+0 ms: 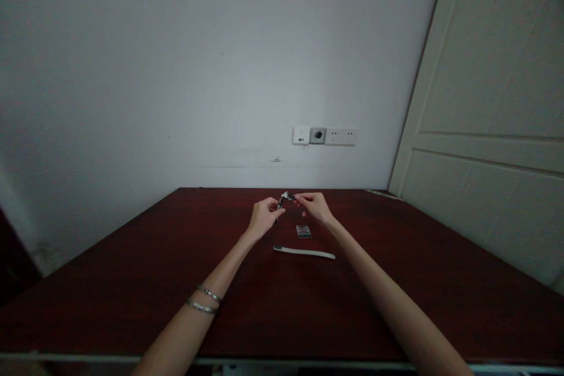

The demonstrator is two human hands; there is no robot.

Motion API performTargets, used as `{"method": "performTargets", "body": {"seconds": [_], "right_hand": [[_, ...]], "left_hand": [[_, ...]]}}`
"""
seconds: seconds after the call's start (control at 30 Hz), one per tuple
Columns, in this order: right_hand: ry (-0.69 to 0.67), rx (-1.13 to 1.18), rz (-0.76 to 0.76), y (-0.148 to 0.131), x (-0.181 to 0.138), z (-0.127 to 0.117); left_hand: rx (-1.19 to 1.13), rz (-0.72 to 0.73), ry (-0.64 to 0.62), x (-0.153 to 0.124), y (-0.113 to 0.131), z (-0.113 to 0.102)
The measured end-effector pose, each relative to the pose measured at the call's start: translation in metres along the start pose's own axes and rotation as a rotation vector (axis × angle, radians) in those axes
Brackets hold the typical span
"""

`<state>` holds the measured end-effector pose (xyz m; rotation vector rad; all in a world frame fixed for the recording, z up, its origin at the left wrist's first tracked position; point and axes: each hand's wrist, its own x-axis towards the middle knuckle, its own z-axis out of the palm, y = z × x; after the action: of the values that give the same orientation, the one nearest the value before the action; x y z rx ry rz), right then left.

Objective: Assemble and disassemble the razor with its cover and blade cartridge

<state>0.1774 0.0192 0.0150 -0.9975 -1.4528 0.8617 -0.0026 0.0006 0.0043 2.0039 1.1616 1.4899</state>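
Between both hands, above the far part of the table, is a small black and silver strap-like thing (pixel 287 195), bent at its shiny middle; it is too small to name for certain. My left hand (pixel 263 217) pinches its lower left end, which hangs down dark beside the thumb. At the other end, the fingertips of my right hand (pixel 316 207) are closed on the dark tip. A small clear flat case (pixel 304 231) lies on the table below the hands. Nearer to me is a slim pale strap (pixel 304 252) with a grey left end, slightly curved.
The dark red table (pixel 145 282) reaches back to a pale wall with a row of sockets (pixel 325 136). A white panelled door (pixel 484 129) stands at the right. Two silver bracelets (pixel 203 301) circle my left forearm.
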Motion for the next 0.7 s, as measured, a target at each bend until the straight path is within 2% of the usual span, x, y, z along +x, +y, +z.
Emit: {"method": "performTargets", "body": {"seconds": [0.17, 0.27, 0.5, 0.7], "right_hand": [[0.035, 0.042, -0.017, -0.003, 0.001, 0.005], [0.036, 0.043, -0.043, -0.005, -0.001, 0.008], [-0.004, -0.03, -0.092, -0.01, -0.009, 0.008], [-0.025, -0.062, -0.081, -0.012, -0.013, 0.007]], "left_hand": [[0.077, -0.034, 0.063, -0.007, -0.001, 0.007], [0.135, -0.004, 0.07, -0.011, -0.003, 0.01], [0.143, 0.091, -0.037, -0.02, -0.011, 0.02], [0.129, 0.108, -0.06, -0.022, -0.013, 0.022]]}}
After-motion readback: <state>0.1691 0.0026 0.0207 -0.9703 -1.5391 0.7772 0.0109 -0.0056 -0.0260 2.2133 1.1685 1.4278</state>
